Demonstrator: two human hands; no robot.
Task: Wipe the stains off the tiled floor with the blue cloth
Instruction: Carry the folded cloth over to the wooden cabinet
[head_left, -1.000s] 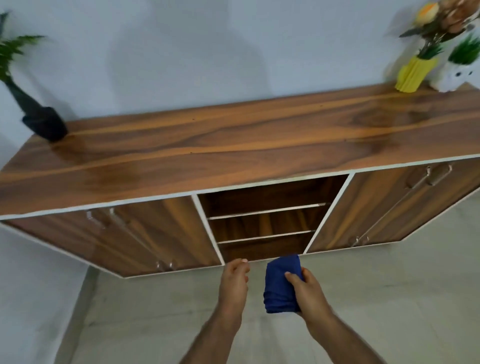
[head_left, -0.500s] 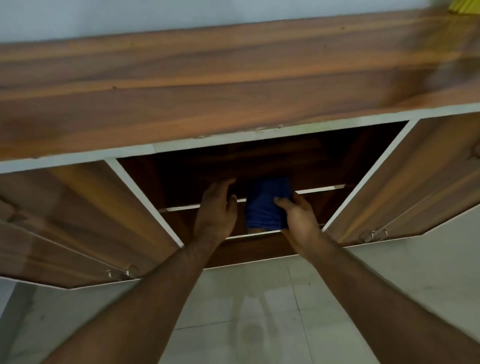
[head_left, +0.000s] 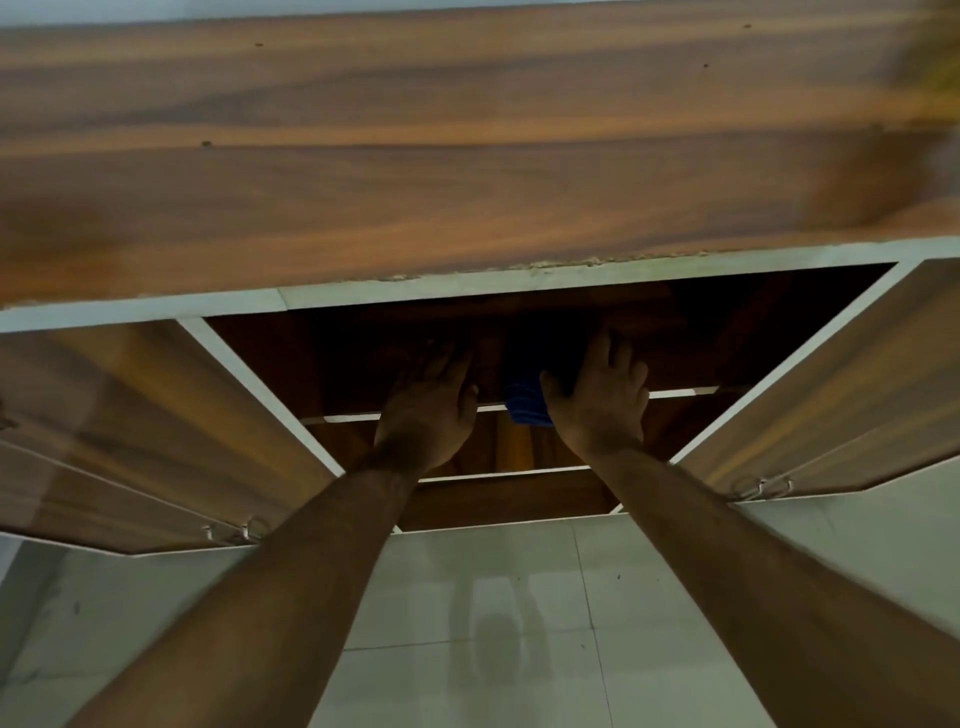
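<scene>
The folded blue cloth (head_left: 525, 404) sits at the front edge of the upper shelf (head_left: 680, 393) in the cabinet's open middle bay. Most of it is lost in the dark behind. My right hand (head_left: 602, 400) holds the cloth's right side, thumb against it and fingers reaching into the bay. My left hand (head_left: 428, 410) lies flat with straight fingers on the same shelf edge, just left of the cloth and not touching it. The tiled floor (head_left: 467, 623) shows pale and glossy below my forearms.
The wooden cabinet top (head_left: 467, 156) fills the upper view and overhangs the bay. Closed doors with metal handles stand at left (head_left: 156, 441) and right (head_left: 831, 389). A lower shelf (head_left: 498, 474) runs beneath my wrists.
My view has dropped closer to the cabinet. Both hands have pushed further into the middle bay, and the cloth has gone from in front of the cabinet onto the upper shelf.
</scene>
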